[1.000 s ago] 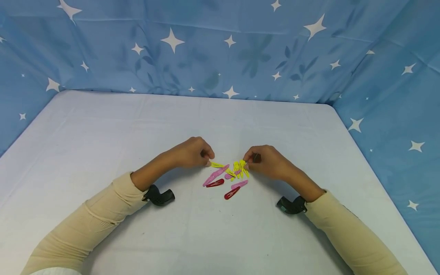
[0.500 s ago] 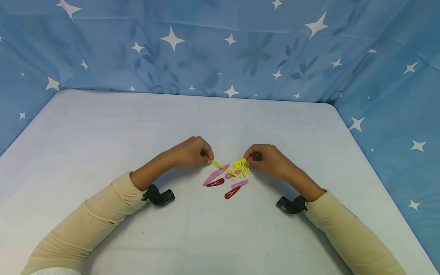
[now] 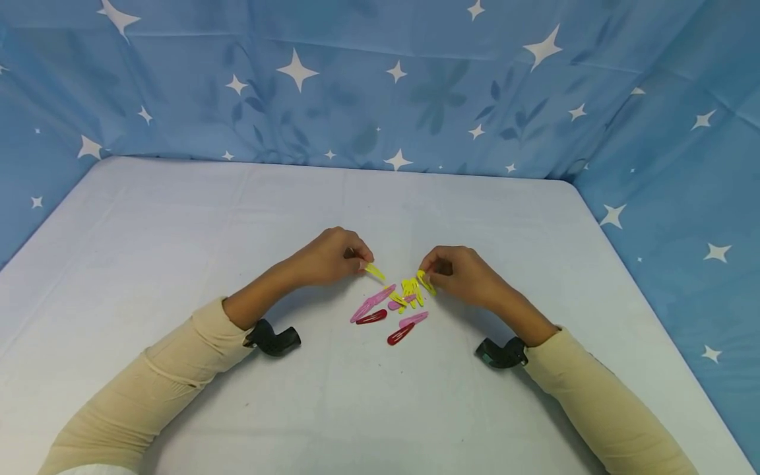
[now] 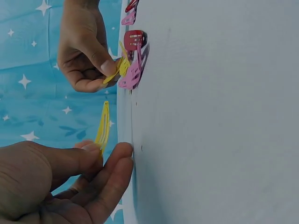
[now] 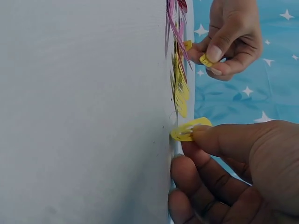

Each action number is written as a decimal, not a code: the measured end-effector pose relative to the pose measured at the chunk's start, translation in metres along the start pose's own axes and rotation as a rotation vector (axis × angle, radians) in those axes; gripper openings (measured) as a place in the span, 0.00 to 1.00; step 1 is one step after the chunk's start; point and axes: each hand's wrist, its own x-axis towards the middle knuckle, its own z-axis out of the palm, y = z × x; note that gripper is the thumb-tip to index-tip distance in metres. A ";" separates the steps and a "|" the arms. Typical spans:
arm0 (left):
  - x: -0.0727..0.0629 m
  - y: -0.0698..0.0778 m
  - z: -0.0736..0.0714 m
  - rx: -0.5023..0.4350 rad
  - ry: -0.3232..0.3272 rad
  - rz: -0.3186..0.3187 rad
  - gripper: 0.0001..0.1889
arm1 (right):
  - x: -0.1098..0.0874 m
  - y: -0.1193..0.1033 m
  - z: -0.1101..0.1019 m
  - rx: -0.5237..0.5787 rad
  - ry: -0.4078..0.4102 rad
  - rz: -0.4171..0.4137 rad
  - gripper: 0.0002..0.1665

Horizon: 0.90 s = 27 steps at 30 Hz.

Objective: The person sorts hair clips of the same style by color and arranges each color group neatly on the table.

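Observation:
My left hand [image 3: 332, 257] pinches a yellow snap hair clip [image 4: 103, 123] between thumb and forefinger, raised off the table. Across from it, my right hand [image 3: 460, 272] pinches another yellow hair clip [image 5: 189, 129] by one end, just beside the pile. Between the hands lie several more yellow hair clips [image 3: 412, 290], partly overlapping. Pink hair clips [image 3: 373, 303] lie on the left of this pile, with others among and below the yellow ones. Two dark red hair clips [image 3: 371, 316] rest on the near side.
A white cloth covers the table [image 3: 332, 396]. Behind and to the right hangs a blue curtain [image 3: 356, 86] with white stars. A black wrist camera [image 3: 275, 338] is worn on the left forearm and another black camera [image 3: 501, 353] on the right.
My left hand has lifted its yellow clip up and away from the pile. The right hand has drawn its yellow clip slightly apart from the other yellow ones.

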 end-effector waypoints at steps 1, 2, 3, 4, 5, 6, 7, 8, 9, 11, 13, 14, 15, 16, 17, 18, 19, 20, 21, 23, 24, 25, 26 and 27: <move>0.000 0.000 0.000 -0.011 0.012 -0.006 0.08 | 0.000 0.000 0.000 0.001 0.008 -0.004 0.06; 0.001 0.000 -0.001 -0.020 0.021 -0.012 0.08 | 0.000 -0.001 0.000 0.004 0.017 -0.010 0.06; 0.001 0.000 -0.001 -0.027 0.029 -0.015 0.08 | 0.001 -0.001 0.000 0.008 0.025 -0.014 0.06; 0.002 -0.001 -0.001 -0.033 0.034 -0.017 0.08 | 0.001 -0.001 0.000 0.013 0.032 -0.020 0.06; 0.002 -0.001 -0.001 -0.041 0.037 -0.018 0.08 | 0.002 -0.001 0.000 0.018 0.041 -0.023 0.06; 0.003 -0.002 -0.001 -0.049 0.039 -0.019 0.09 | 0.002 -0.001 0.000 0.026 0.047 -0.027 0.06; 0.003 -0.003 -0.001 -0.061 0.037 -0.021 0.09 | 0.003 -0.001 0.000 0.032 0.053 -0.030 0.06; 0.004 -0.004 -0.001 -0.069 0.037 -0.022 0.10 | 0.003 -0.001 0.000 0.038 0.058 -0.033 0.06; 0.004 -0.004 -0.001 -0.071 0.036 -0.020 0.10 | 0.004 0.000 0.000 0.043 0.062 -0.036 0.06; 0.005 -0.006 -0.001 -0.072 0.038 -0.019 0.12 | 0.005 0.000 0.000 0.051 0.070 -0.044 0.06; 0.006 -0.008 -0.002 -0.080 0.045 -0.023 0.14 | 0.006 0.001 0.000 0.058 0.077 -0.053 0.05; 0.006 -0.008 -0.002 -0.082 0.051 -0.026 0.15 | 0.006 0.001 0.000 0.062 0.080 -0.057 0.05; 0.006 -0.008 -0.002 -0.089 0.056 -0.030 0.15 | 0.007 0.001 0.000 0.066 0.084 -0.061 0.05; 0.007 -0.009 -0.002 -0.098 0.062 -0.037 0.15 | 0.007 0.001 0.000 0.068 0.087 -0.064 0.05; 0.007 -0.008 -0.003 -0.109 0.067 -0.047 0.15 | 0.008 0.001 0.000 0.072 0.088 -0.065 0.05; 0.008 -0.008 -0.003 -0.120 0.074 -0.058 0.15 | 0.009 0.000 0.000 0.076 0.090 -0.066 0.06; 0.008 -0.008 -0.003 -0.131 0.080 -0.070 0.15 | 0.009 0.000 0.000 0.079 0.092 -0.066 0.07; 0.009 -0.008 -0.004 -0.139 0.087 -0.077 0.15 | 0.010 -0.001 0.000 0.082 0.094 -0.069 0.08; 0.009 -0.008 -0.004 -0.146 0.093 -0.082 0.14 | 0.011 -0.001 0.000 0.083 0.096 -0.071 0.09; 0.011 -0.008 -0.004 -0.160 0.108 -0.091 0.14 | 0.013 -0.001 -0.001 0.091 0.102 -0.074 0.12; 0.012 -0.008 -0.004 -0.166 0.115 -0.092 0.14 | 0.015 -0.001 -0.001 0.095 0.106 -0.077 0.12; 0.013 -0.009 -0.004 -0.171 0.120 -0.092 0.13 | 0.016 -0.001 -0.001 0.097 0.111 -0.079 0.13; 0.013 -0.008 -0.004 -0.176 0.125 -0.091 0.13 | 0.017 -0.001 -0.001 0.100 0.116 -0.080 0.13; 0.014 -0.008 -0.005 -0.182 0.128 -0.092 0.12 | 0.018 0.000 -0.001 0.105 0.120 -0.076 0.12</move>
